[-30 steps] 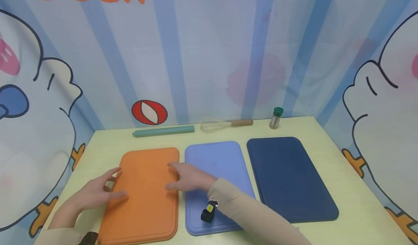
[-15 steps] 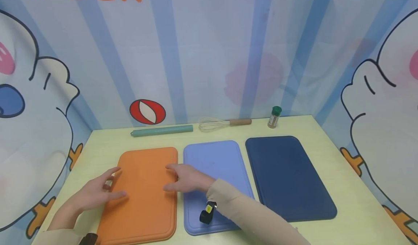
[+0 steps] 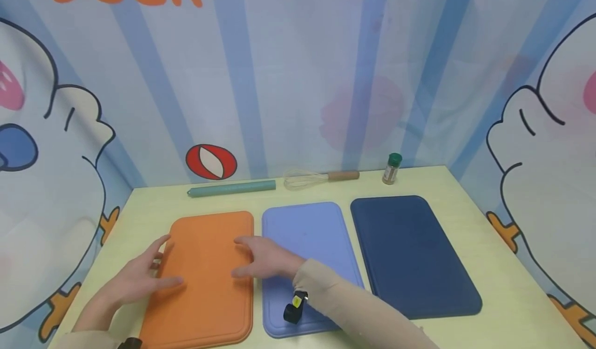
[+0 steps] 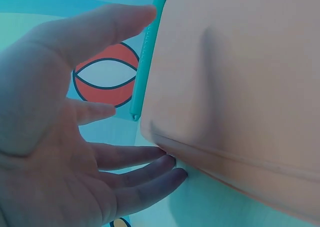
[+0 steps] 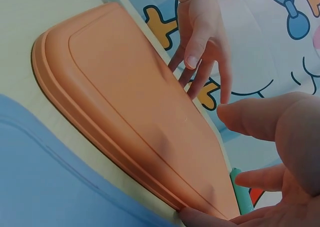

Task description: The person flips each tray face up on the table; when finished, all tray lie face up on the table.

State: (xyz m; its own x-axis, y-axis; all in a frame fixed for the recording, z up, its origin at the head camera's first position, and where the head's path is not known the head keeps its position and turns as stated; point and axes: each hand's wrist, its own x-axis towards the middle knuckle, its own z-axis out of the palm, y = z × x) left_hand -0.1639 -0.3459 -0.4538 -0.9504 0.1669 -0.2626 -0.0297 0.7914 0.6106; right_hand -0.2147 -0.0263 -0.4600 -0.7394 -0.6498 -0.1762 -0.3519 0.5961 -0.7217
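An orange rectangular board [image 3: 205, 313], rounded at its corners and grooved near its rim, lies flat on the table. My left hand [image 3: 132, 282] is at its left edge, fingers spread, with the thumb over the board. Opposite, my right hand [image 3: 267, 258] reaches across the light blue board [image 3: 304, 230] to the orange board's right edge, thumb and index finger apart. Neither hand grips anything. In the left wrist view, the lower fingertips of the left hand [image 4: 95, 172] are at the board's rim; contact cannot be told. The right hand's fingers [image 5: 200, 218] are close to the opposite rim.
A dark blue board [image 3: 414, 256] lies right of the light blue one. Along the back of the pale yellow table [image 3: 153, 199] are a teal rod [image 3: 233, 187], a whisk with a wooden handle [image 3: 343, 176] and a green-lidded jar [image 3: 391, 170]. A printed cloth [image 3: 298, 80] hangs behind.
The left thumb and fingers have spread slightly wider. My right hand has shifted slightly nearer to me. The boards and the things at the back lie where they were.
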